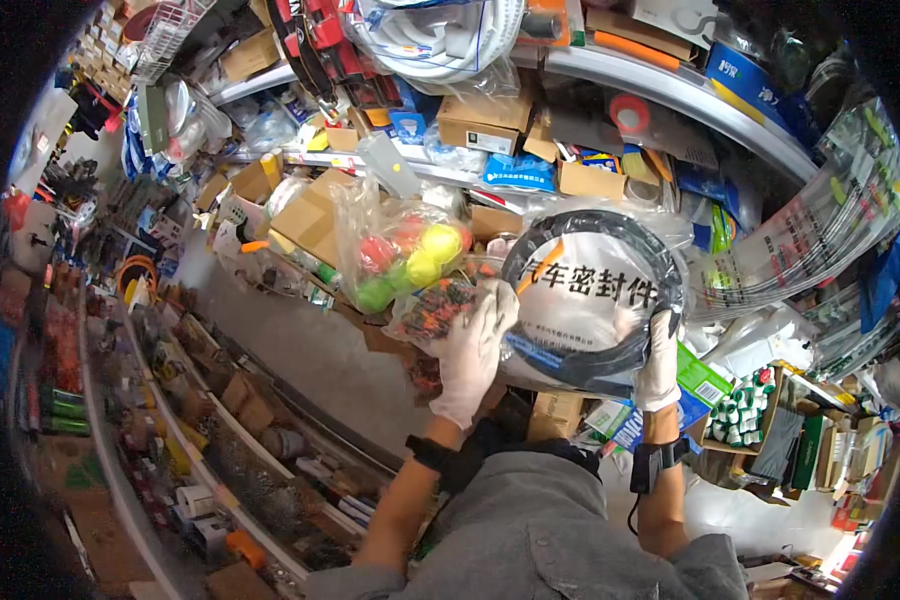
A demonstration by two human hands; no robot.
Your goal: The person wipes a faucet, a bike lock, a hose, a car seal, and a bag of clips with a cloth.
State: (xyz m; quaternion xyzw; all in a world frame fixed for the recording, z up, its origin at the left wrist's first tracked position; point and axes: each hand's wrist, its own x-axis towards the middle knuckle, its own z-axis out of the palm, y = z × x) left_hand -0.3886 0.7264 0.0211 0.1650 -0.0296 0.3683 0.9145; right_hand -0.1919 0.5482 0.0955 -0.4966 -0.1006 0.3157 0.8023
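Bag: clear seal-strip bag [590,300], held up in front of the shelves between both gloved hands, off any surface.
Contents: black coiled strip lying as a ring around a white card printed with dark characters.
Facing: flat face of the ring turned toward the camera; top rim leans toward the upper shelf [670,95].
Long axis: ring close to round, a little wider than tall; the printed line runs left to right, dipping slightly at the right.
Left hand: left hand [475,350] in a white glove, fingers pressed together and laid flat on the bag's left edge; I cannot tell whether the thumb grips behind.
Right hand: right hand [658,362] in a white glove, curled tight around the ring's lower right rim.
Left neighbours: packet of small orange and black parts [432,305] touching the left hand; bag of coloured balls [410,255] just above that.
Right neighbours: hanging clear sleeves [820,235] near the ring's right side; box of green-capped bottles [745,412] lower right.
Open room: crowded stock above and right; the grey aisle floor [290,345] lies clear to the lower left.
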